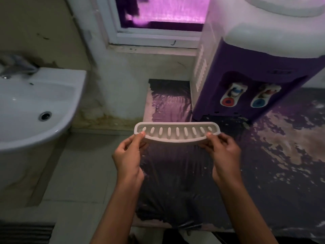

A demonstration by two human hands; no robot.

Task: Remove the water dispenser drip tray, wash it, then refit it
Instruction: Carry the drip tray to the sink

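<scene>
A white curved drip tray with a row of oval slots hangs in the air, level, between my two hands. My left hand pinches its left end, thumb on top. My right hand grips its right end the same way. The tray is held in front of and below the purple and white water dispenser, apart from it, left of its two taps. The dispenser stands on a table covered with a dark worn sheet.
A white washbasin with a drain hole and a metal tap stands at the left. A window glows pink behind. Pale floor tiles lie between the basin and the table.
</scene>
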